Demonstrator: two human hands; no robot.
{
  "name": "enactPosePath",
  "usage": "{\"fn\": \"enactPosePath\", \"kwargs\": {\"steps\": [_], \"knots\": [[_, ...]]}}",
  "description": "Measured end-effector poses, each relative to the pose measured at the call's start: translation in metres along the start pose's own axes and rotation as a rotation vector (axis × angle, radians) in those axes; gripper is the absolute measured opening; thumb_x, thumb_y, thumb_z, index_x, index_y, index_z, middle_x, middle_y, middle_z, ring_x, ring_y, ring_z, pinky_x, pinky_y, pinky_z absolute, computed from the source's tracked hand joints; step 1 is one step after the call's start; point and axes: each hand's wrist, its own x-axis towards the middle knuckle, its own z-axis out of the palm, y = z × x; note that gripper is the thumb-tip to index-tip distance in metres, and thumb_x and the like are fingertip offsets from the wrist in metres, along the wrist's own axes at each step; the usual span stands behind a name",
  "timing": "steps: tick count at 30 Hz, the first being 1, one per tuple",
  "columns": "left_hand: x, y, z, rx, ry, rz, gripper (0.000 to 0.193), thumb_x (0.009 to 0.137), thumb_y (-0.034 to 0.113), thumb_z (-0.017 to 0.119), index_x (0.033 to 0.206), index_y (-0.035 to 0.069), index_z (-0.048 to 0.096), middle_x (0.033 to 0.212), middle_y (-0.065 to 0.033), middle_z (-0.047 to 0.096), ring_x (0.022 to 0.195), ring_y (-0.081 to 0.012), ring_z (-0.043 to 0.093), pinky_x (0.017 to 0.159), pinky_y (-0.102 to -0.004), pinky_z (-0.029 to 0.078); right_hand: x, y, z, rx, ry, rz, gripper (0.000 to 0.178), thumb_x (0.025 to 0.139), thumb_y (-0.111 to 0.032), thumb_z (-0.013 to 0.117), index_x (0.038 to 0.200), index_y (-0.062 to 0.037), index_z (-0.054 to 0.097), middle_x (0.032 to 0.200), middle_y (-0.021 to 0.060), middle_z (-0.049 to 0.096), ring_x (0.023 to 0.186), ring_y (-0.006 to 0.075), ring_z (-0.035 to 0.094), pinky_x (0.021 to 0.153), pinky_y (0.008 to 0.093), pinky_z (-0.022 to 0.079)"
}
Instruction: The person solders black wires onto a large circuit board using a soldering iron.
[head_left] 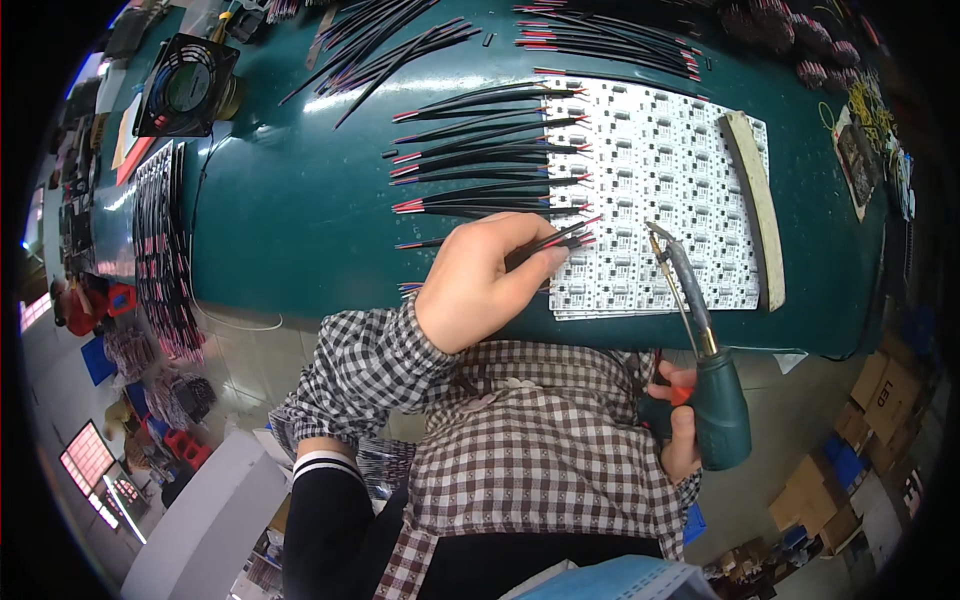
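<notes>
The left hand (480, 280) pinches 1 red-black wire (560, 240) onto the white board (660, 190) on the green table (300, 200), the right hand (680, 420) grips the soldering gun (700, 350), so soldering is in hand and the tip must next meet the wire end exactly.

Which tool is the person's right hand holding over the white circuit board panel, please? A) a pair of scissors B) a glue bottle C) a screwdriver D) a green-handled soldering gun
D: the right hand has its grip around a green-handled soldering gun, whose metal tip reaches over the white circuit board panel, while the left hand pinches a black and red wire pair at the panel's edge.
</notes>
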Motion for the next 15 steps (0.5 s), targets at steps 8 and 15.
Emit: {"fn": "enactPosePath", "kwargs": {"steps": [8,15], "knots": [[0.007,0.011,0.003,0.093,0.11,-0.098,0.013,0.084,0.007,0.068,0.091,-0.004,0.063,0.075,-0.0018,0.062,0.072,-0.0037,0.055,0.065,-0.0215,0.045,0.003,0.003,-0.002,-0.005,-0.036,-0.014,0.048,0.099,-0.025,0.053,0.133,0.0081,0.043,0.122,0.0194,0.053,0.118,0.0335,0.057,0.085,0.038,0.058],[0.007,0.003,0.007,0.284,0.182,0.244,0.016,0.085,0.01,0.073,0.093,-0.002,0.065,0.077,-0.0034,0.065,0.063,-0.0064,0.055,0.058,-0.0225,0.043,-0.007,0.005,-0.004,0.071,0.068,0.073,0.06,0.089,-0.024,0.072,0.133,0.0059,0.045,0.121,0.0197,0.06,0.117,0.0326,0.06,0.088,0.0397,0.058]]}}
